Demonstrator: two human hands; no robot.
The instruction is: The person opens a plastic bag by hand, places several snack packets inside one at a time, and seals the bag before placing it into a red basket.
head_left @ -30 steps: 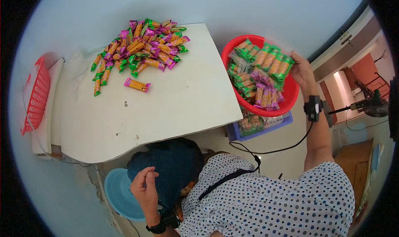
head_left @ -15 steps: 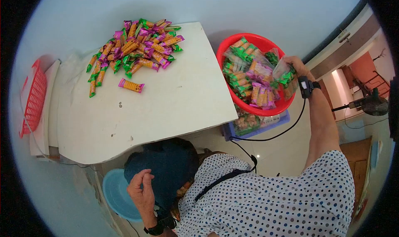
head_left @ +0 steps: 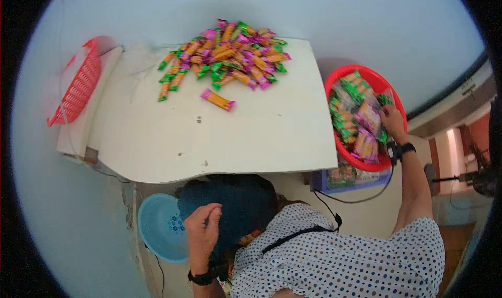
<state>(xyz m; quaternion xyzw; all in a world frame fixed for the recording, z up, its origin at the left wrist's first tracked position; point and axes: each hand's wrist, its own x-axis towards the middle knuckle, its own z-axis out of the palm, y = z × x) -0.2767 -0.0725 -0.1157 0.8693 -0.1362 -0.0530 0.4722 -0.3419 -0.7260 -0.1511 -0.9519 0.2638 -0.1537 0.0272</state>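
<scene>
My right hand (head_left: pixel 393 123) reaches into a red basin (head_left: pixel 398 91), its fingers closed at the top of a clear plastic bag (head_left: pixel 383 135) with green-ended packets inside. Next to it in the basin lie a bag of purple-ended snack packets (head_left: pixel 368 116) and more bags of green-ended ones (head_left: pixel 344 124). My left hand (head_left: pixel 203 231) is raised above my lap, fingers curled in with the thumb close to them; nothing shows in it. On the white table (head_left: pixel 251 146) is a heap of wrapped snack packets (head_left: pixel 225 57), with one single packet (head_left: pixel 218 100) lying in front of it.
A red plastic basket (head_left: pixel 83 86) leans at the table's left end. Below the table stands a blue basin (head_left: pixel 162 230), and a purple crate (head_left: pixel 355 180) sits under the red basin. A black cable (head_left: pixel 361 198) runs from my right wrist.
My right hand has moved inward from the red basin's right rim, and the bag it held now sits lower among the others. The view has shifted left; my left hand stays curled above my lap.
</scene>
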